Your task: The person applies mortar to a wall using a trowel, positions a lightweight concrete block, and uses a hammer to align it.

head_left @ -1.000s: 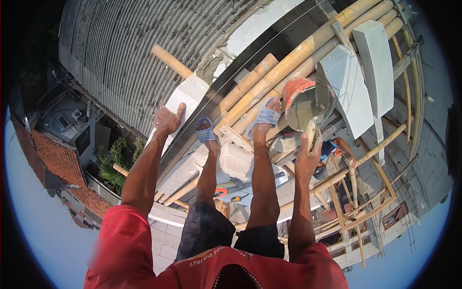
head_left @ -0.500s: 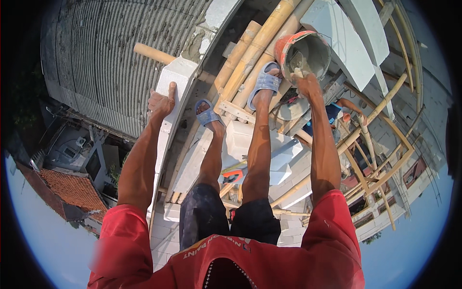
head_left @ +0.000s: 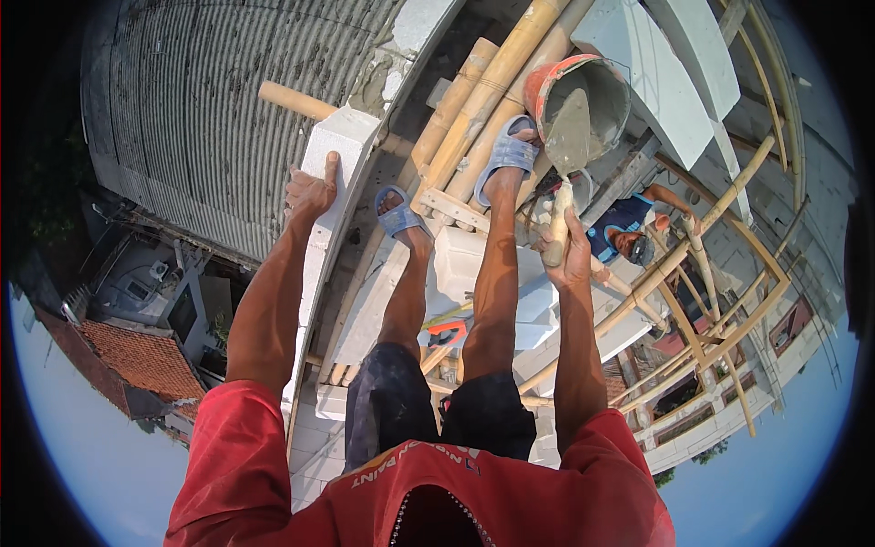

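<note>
My left hand (head_left: 312,189) grips the top of a white block (head_left: 341,135) in the wall at the left, its fingers over the outer edge and its thumb stretched along the top. In my right hand (head_left: 572,251) is the pale wooden handle of a trowel (head_left: 570,137), the fingers closed round it. Grey, mortar-coated, the trowel's blade points away from me over the mouth of an orange-red bucket (head_left: 545,80). The bucket is tilted toward me, with grey mortar on its inside. Its bottom is partly hidden by the blade.
My sandalled feet stand on bamboo poles (head_left: 488,87) and boards. A corrugated roof (head_left: 228,118) lies beyond the wall. Below right, another person (head_left: 620,228) is among bamboo scaffolding (head_left: 711,214). White panels (head_left: 652,73) lean behind the bucket; an orange-handled saw (head_left: 447,330) lies between my legs.
My right hand has drawn back from inside the bucket toward me, bringing the trowel's blade into sight. The person below now shows more. My left hand stays on the block.
</note>
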Motion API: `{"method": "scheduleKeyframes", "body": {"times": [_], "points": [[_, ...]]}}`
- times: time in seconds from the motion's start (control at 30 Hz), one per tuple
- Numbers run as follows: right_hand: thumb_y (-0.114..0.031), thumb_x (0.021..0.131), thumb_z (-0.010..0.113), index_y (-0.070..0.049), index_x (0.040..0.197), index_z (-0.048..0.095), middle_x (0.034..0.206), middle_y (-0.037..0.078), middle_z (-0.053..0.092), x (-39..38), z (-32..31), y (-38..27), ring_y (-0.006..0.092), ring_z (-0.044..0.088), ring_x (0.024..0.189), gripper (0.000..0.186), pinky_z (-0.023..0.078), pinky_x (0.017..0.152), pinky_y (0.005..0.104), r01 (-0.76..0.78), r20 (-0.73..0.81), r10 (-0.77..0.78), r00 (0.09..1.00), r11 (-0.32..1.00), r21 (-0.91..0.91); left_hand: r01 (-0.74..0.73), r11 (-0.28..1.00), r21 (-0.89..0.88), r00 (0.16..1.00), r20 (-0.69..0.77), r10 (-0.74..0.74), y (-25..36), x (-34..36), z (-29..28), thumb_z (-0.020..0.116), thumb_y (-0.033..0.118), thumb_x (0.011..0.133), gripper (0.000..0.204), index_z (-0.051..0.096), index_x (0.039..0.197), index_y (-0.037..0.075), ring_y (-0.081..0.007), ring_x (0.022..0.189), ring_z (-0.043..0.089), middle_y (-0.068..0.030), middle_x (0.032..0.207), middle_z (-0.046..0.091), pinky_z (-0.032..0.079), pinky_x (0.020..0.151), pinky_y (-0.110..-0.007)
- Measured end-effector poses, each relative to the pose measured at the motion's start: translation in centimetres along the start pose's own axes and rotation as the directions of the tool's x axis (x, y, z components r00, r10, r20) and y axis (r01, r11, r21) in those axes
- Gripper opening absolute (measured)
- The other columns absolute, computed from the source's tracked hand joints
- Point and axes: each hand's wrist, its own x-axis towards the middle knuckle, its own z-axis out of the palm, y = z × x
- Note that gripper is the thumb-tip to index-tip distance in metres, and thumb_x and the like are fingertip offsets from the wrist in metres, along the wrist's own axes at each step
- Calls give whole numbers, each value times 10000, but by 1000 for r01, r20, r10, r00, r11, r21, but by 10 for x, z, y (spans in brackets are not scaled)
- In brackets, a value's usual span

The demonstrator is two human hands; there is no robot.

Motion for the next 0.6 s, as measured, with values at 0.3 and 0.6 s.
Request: {"method": "scheduleKeyframes", "body": {"times": [0.3,0.6], "points": [[-316,1001,572,-69,1188,530,907,38,580,17,77,54,114,531,559,313,423,460,268,37,111,-36,993,999,-3,-87,994,-72,994,54,91,-9,2,-4,342,940,767,1309,72,1553,-71,-482,1455,213,-353,1545,213,167,1169,-606],[-334,938,706,-5,1271,531,985,90,647,203,200,45,142,674,704,500,524,566,249,359,209,-298,931,847,-391,-101,988,-118,993,42,107,-12,-2,3,390,886,812,1221,59,1567,-15,-508,1418,218,-347,1500,253,137,1123,-678]]}}
